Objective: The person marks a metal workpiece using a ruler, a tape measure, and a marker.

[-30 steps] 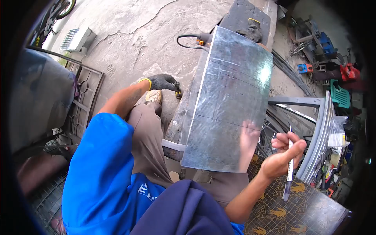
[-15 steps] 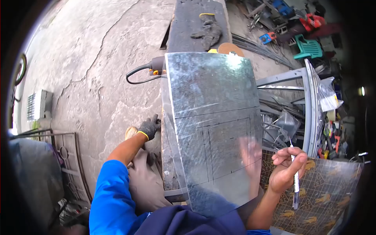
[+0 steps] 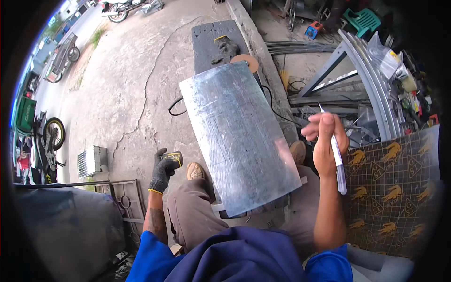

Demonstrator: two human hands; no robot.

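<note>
My left hand, in a dark glove with a yellow cuff, grips a small black-and-yellow tape measure to the left of the metal sheet. The shiny sheet lies across the bench in front of me, with faint scratches and lines on its surface. My bare right hand is raised beyond the sheet's right edge, holding a slim white pen between thumb and fingers, its thin tip pointing up and away. Neither hand touches the sheet.
On the dark bench, a spare glove lies behind a brown grinding disc. A black cable loops out on both sides of the sheet. Grey metal frames stand right, above a patterned brown board. Motorcycles are parked left.
My left hand has come up from beside the bench and now shows a tape measure. The view has swung left and tilted up, and the sheet appears turned. The pen stays in my right hand.
</note>
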